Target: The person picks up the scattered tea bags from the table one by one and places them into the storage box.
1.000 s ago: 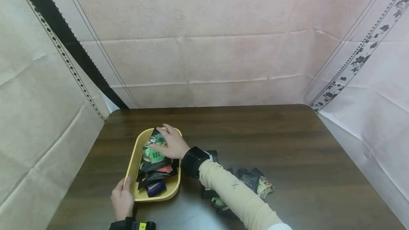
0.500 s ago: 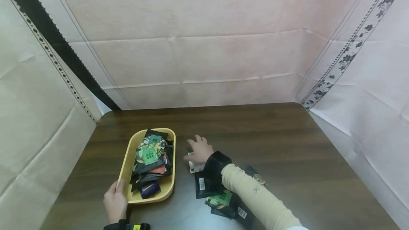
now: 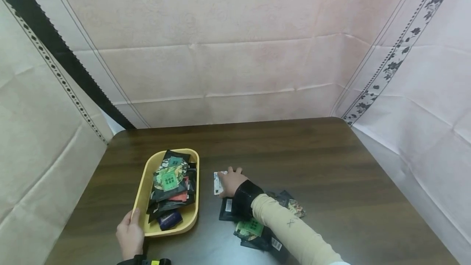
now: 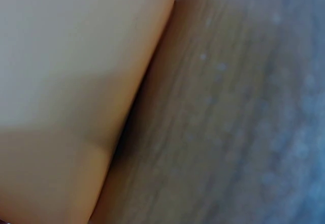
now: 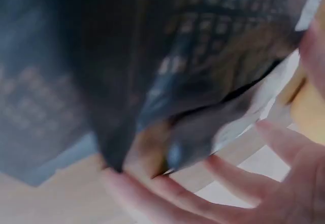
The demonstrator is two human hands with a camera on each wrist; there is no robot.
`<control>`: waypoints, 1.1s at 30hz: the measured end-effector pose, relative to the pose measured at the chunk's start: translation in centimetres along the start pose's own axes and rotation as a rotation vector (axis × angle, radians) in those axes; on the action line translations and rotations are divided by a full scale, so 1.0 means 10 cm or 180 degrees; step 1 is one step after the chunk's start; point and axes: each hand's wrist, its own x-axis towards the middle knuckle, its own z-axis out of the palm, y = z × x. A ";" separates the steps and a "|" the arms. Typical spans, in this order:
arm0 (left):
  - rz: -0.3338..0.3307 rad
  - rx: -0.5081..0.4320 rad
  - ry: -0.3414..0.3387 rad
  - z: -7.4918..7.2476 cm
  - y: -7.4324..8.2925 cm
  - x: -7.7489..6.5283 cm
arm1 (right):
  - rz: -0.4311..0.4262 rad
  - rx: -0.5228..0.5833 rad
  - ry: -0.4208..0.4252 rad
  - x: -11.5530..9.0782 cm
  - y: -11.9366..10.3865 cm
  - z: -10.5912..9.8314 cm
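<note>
A yellow plastic tray (image 3: 195,199) stands on the left of the table, its near-left rim gripped by my left hand (image 3: 130,234). Black pouches with green labels (image 3: 170,179) are heaped in it, beside a small dark blue packet (image 3: 170,219). Right of the tray, my right hand (image 3: 232,181) lies over a small white packet (image 3: 218,184), which it partly covers. The right wrist view shows fingers (image 5: 244,181) spread and nearly straight along its edge, below a blurred black pouch (image 5: 117,56). The left wrist view holds mostly blurred tray wall (image 4: 66,82) and wood.
Under and around my right forearm lie more black pouches: one with a barcode (image 3: 226,212), one with a green label (image 3: 252,228), and a crumpled one (image 3: 294,205). The brown wooden table (image 3: 331,167) ends before pale cloth hangings (image 3: 235,68).
My right hand has left the pouches in the tray, swung right, and come down onto the white packet. My left hand keeps its grip on the rim. The head view has shifted slightly.
</note>
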 end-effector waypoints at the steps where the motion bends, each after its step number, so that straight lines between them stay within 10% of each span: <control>1: -0.0004 0.0027 0.0031 0.00 0.00 0.00 | -0.0017 -0.0096 0.0071 0.03 0.00 0.02; 17: -0.0070 -0.0067 -0.0031 0.00 0.02 -0.03 | -0.0241 -0.0317 0.0378 0.23 -0.08 0.03; 21: -0.0078 -0.0029 -0.0040 0.01 0.03 -0.02 | -0.0312 -0.0226 0.0833 0.26 -0.11 -0.05; 26: -0.0011 -0.0005 -0.0005 0.00 0.03 -0.01 | -0.0664 -0.0081 0.1467 0.17 -0.36 -0.33; 33: -0.0090 -0.0037 -0.0020 0.00 0.03 -0.01 | -0.1233 -0.0202 0.1398 -0.04 -0.89 -0.53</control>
